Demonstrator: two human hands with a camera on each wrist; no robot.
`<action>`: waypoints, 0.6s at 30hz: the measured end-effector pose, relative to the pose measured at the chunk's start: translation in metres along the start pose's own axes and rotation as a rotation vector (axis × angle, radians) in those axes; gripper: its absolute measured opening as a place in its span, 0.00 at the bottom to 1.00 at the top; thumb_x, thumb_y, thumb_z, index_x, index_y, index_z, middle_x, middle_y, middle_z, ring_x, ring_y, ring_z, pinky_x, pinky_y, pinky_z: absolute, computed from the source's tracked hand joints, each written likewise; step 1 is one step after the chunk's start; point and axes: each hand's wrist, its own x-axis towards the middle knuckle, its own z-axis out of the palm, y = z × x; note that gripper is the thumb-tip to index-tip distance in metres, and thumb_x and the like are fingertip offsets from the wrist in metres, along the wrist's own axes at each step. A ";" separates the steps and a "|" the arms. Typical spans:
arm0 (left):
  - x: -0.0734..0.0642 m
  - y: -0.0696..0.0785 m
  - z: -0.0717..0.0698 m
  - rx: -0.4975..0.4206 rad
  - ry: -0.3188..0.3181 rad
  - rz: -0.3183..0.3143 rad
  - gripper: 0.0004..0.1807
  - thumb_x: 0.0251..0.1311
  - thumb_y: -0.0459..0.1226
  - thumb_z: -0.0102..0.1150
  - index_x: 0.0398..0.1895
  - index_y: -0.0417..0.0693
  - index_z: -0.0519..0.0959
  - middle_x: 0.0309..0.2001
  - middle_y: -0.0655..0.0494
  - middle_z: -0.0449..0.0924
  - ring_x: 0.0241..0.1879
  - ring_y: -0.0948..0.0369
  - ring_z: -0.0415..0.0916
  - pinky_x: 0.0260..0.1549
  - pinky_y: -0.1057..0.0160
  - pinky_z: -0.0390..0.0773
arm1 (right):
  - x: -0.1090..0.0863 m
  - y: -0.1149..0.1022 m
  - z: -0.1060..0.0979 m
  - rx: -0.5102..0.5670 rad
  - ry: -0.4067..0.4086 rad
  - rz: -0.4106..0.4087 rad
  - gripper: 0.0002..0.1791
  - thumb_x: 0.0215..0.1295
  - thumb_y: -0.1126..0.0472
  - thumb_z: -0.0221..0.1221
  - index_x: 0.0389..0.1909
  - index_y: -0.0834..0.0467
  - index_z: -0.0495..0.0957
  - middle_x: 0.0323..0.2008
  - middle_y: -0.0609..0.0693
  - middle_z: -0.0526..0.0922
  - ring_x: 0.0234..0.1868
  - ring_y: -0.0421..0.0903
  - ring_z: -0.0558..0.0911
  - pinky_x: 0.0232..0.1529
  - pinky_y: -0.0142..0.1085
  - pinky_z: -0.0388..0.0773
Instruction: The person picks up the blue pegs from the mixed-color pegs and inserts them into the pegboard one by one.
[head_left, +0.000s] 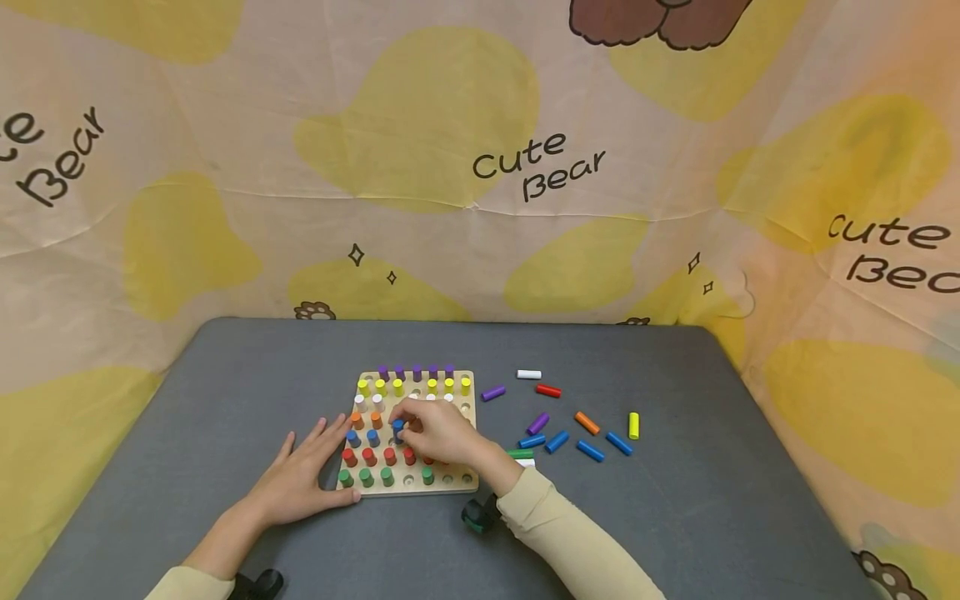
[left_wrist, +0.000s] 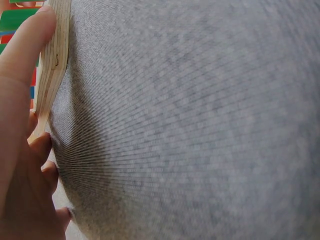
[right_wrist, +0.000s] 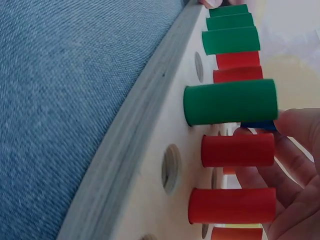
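A wooden pegboard (head_left: 465, 427) lies on the table with rows of purple, yellow, white, orange, blue, red and green pegs standing in its holes. My right hand (head_left: 441, 432) is over the middle of the board and pinches a blue peg (head_left: 397, 427) between thumb and fingers, at the blue row; whether its lower end is inside a hole I cannot tell. In the right wrist view, a green peg (right_wrist: 230, 102) partly hides the held peg. Fingers spread, my left hand (head_left: 303, 482) rests at the board's left edge, with its thumb (left_wrist: 35, 35) touching the near corner.
Right of the board lie loose pegs: several blue ones (head_left: 589, 451), a white one (head_left: 528, 374), a red one (head_left: 548, 390), purple ones (head_left: 537, 423), an orange one (head_left: 587, 423) and a yellow one (head_left: 633, 426). A printed cloth (head_left: 420, 125) hangs behind the grey table (head_left: 262, 375).
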 end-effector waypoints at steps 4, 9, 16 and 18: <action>0.000 0.000 0.000 -0.001 0.001 0.004 0.58 0.37 0.70 0.59 0.72 0.55 0.53 0.71 0.50 0.51 0.70 0.43 0.44 0.60 0.31 0.37 | 0.002 -0.001 0.003 0.010 -0.015 0.010 0.10 0.62 0.63 0.57 0.44 0.53 0.77 0.30 0.41 0.80 0.24 0.29 0.73 0.27 0.19 0.70; 0.000 -0.001 0.001 -0.010 0.000 0.008 0.58 0.37 0.69 0.59 0.72 0.56 0.52 0.71 0.50 0.51 0.70 0.43 0.43 0.60 0.31 0.37 | 0.003 -0.004 0.006 0.001 -0.027 0.019 0.10 0.62 0.62 0.58 0.44 0.52 0.77 0.36 0.42 0.82 0.31 0.27 0.76 0.31 0.18 0.72; 0.000 -0.001 0.000 -0.015 -0.005 0.009 0.58 0.37 0.69 0.60 0.72 0.56 0.52 0.71 0.50 0.50 0.70 0.44 0.43 0.60 0.32 0.37 | 0.006 -0.006 0.009 -0.044 -0.028 0.040 0.10 0.62 0.62 0.57 0.45 0.52 0.77 0.40 0.42 0.83 0.34 0.27 0.78 0.31 0.17 0.71; 0.000 -0.001 0.000 -0.017 -0.008 0.005 0.58 0.37 0.69 0.60 0.72 0.55 0.52 0.71 0.50 0.50 0.70 0.44 0.43 0.60 0.32 0.36 | 0.006 -0.006 0.009 -0.056 -0.027 0.042 0.10 0.62 0.62 0.57 0.45 0.52 0.77 0.40 0.42 0.83 0.35 0.27 0.78 0.31 0.17 0.71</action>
